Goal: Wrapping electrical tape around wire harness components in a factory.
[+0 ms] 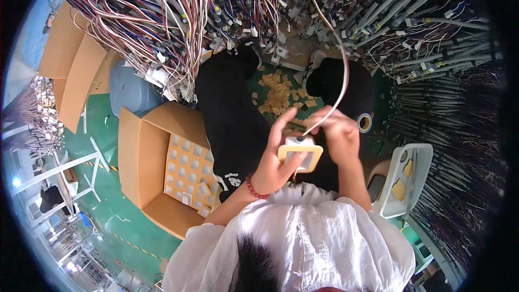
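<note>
A small square white device [304,142] with a pale yellow frame and a grey face is gripped in my left hand [272,166], the thumb pressed across its front. From a dark collar on the device's upper side a white cable [346,70] rises in a wide arc toward the wire bundles. Close to the right of the device is my right hand [340,136], its fingers bent beside the cable. Those fingers are smeared by motion, so whether they pinch anything is unclear.
Thick bundles of wires [178,11] hang ahead and to the right. At my left stands an open carton [131,162] holding a yellow grid of white pieces. A white bin [424,167] is on the right; a tape roll [365,123] lies by my leg. Yellow scraps [278,92] litter the floor.
</note>
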Available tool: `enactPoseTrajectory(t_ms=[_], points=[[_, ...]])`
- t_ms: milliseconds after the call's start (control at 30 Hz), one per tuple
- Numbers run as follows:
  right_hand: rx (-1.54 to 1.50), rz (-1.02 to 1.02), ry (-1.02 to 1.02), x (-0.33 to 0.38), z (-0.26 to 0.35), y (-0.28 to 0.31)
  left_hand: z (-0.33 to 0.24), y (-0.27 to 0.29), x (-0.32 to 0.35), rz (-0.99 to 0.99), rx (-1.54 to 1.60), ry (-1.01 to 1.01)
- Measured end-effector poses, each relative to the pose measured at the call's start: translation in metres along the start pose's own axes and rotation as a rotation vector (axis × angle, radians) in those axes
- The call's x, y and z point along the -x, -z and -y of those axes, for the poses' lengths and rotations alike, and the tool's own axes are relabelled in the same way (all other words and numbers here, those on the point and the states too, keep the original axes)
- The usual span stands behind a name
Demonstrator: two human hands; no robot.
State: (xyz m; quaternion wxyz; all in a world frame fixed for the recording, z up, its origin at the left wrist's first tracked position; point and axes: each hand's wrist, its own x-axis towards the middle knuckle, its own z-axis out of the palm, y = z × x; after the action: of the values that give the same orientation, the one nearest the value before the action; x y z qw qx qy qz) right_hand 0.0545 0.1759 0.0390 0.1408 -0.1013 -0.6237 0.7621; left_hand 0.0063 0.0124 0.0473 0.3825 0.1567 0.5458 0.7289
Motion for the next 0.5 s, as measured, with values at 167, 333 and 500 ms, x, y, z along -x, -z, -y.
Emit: enactPoseTrajectory(t_ms=[167, 333, 500], points=[[-0.084, 0.033, -0.176, 0.001, -0.002, 0.022, -0.008, 0.019, -0.007, 0.095, -0.113, -0.109], [-0.195, -0.062, -0.358, 0.022, -0.007, 0.024, 0.004, 0.027, -0.018, 0.073, 0.237, 0.055], [-0.233, -0.036, -0.576, 0.044, -0.014, 0.016, 0.016, 0.03, -0.029, -0.036, 0.442, 0.128]])
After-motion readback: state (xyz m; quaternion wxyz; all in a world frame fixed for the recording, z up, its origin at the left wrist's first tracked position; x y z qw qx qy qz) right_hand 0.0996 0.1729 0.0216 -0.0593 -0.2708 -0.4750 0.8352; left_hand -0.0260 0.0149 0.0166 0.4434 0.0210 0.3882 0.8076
